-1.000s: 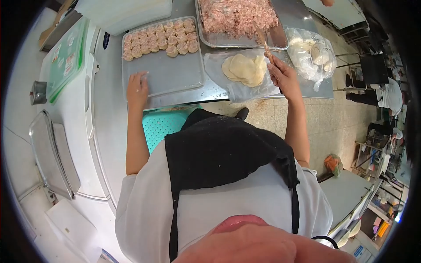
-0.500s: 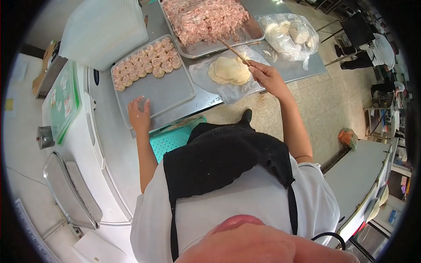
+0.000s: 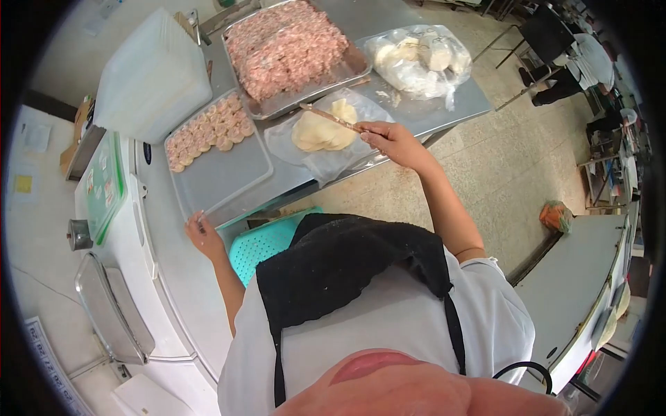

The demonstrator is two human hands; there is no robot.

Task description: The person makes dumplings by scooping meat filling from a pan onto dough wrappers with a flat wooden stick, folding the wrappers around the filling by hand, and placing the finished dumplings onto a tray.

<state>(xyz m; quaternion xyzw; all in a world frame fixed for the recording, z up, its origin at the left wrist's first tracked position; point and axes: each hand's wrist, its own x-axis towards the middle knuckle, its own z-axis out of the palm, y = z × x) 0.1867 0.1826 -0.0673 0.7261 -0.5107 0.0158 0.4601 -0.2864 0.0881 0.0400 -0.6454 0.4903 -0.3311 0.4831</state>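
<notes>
Wooden stick, right hand gripping it, end hidden by the fingers, partly covers pale rounds at twelve o'clock; left hand by the tray at nine, its hold impossible to tell

Metal table under trays, plastic bag

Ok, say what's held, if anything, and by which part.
The right hand grips a stick by its near end; whether the left hand holds anything is unclear.
</notes>
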